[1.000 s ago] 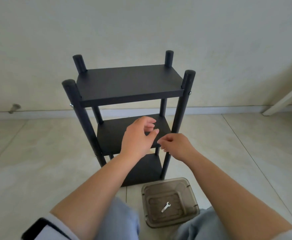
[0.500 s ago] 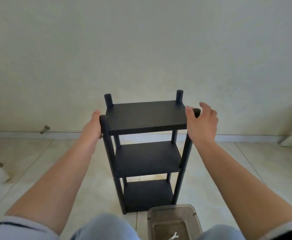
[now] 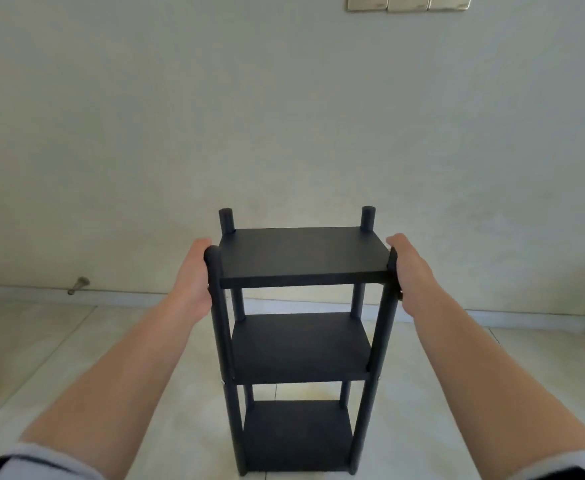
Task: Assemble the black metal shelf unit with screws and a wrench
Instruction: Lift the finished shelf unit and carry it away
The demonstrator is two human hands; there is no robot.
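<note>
Standing upright on floor, black shelf unit, three tiers fitted, left hand and right hand pressed against front posts, finger curl hidden, likely steadying.

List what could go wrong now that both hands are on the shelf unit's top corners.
1. The left hand and right hand press flat on the sides of the shelf unit near its top; if lifted, it might slip from so loose a hold.
2. The unit is tall and narrow, so a push at the top could tip it toward the wall.
</note>
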